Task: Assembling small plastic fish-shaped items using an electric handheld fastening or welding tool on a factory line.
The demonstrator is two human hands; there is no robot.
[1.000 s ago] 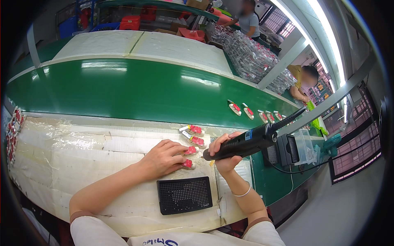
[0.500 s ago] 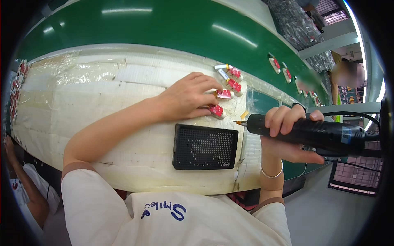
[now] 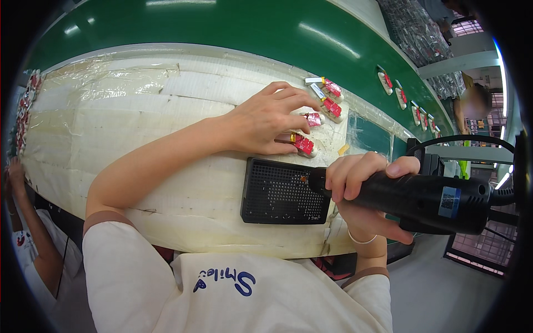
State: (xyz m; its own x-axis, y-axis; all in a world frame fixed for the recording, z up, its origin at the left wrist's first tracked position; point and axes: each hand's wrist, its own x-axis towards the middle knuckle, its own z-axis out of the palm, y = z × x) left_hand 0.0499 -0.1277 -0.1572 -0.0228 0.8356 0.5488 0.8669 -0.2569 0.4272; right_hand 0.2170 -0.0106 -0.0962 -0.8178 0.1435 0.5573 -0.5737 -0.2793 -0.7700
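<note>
Since the earlier frame we see the black electric screwdriver (image 3: 422, 201) brought lower, its nose now over the right edge of the perforated black tray (image 3: 284, 192) near the bench's front edge. Our right hand (image 3: 363, 191) is clenched round the tool's body. Our left hand (image 3: 266, 119) lies fingers spread, pressing a small red-and-white part (image 3: 302, 145) just behind the tray. Three more red parts (image 3: 328, 100) lie beyond the fingers, perhaps the same kind. Farther back runs the green conveyor belt (image 3: 222, 25), carrying more parts (image 3: 400, 95).
</note>
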